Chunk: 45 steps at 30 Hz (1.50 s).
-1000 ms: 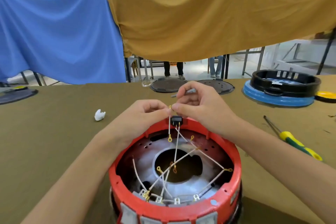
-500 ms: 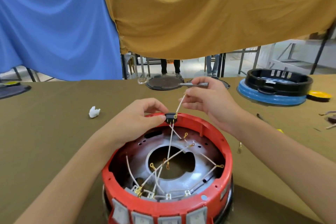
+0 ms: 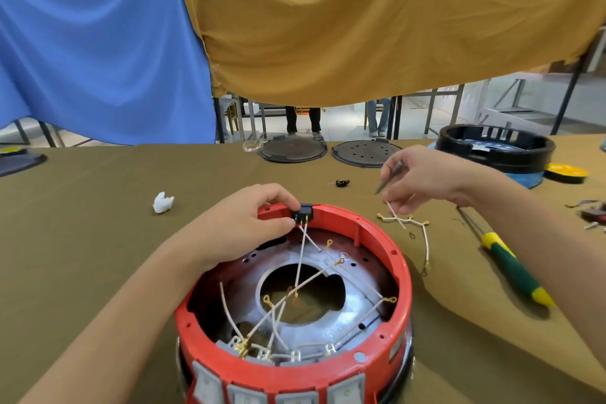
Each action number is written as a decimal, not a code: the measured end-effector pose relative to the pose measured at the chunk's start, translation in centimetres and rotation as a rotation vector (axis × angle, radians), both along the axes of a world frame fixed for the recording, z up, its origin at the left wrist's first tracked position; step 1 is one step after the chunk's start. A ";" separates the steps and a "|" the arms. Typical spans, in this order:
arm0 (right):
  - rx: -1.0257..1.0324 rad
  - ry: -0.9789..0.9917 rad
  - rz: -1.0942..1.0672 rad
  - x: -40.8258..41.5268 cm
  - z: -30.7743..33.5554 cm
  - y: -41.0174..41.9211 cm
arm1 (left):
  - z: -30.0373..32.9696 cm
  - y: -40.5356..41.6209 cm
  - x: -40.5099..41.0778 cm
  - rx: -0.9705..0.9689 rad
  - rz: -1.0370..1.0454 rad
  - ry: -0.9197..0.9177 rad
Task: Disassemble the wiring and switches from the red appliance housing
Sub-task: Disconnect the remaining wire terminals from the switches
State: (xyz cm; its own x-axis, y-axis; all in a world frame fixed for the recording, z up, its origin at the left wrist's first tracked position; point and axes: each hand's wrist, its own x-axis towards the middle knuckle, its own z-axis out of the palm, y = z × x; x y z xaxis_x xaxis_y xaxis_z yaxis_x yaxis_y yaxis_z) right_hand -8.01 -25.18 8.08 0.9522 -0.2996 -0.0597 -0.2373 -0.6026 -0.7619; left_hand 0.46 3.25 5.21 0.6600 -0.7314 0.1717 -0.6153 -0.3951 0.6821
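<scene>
The round red appliance housing [image 3: 398,275] stands open-side up on the table in front of me. Several white wires [image 3: 301,259] with gold ring terminals cross its silver inner plate. A small black switch [image 3: 303,212] sits on the far rim, and my left hand [image 3: 242,226] pinches it. To the right of the housing my right hand [image 3: 423,179] holds a thin metal tool [image 3: 390,176] and pinches the end of a loose white wire [image 3: 392,209] over a small pile of removed wires [image 3: 410,223] on the table.
A green and yellow screwdriver [image 3: 511,267] lies at the right. A small black part [image 3: 343,183] and a white scrap [image 3: 162,202] lie on the olive cloth. Two dark round plates [image 3: 292,149] and a black housing [image 3: 495,147] stand at the far edge.
My right hand has carried a freed white wire from the switch out to the right, down onto the pile of wires. My left hand stays on the black switch.
</scene>
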 end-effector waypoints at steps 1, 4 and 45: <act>-0.054 0.064 0.016 -0.1 -0.2 -0.1 | 0.0 0.0 0.0 -0.003 0.000 0.002; -0.139 0.199 0.064 -0.2 -0.7 0.0 | 0.0 0.0 0.0 -0.003 0.001 0.002; 0.113 -0.751 0.081 -2.3 -3.7 11.3 | 1.7 4.7 1.1 0.266 -0.130 -0.025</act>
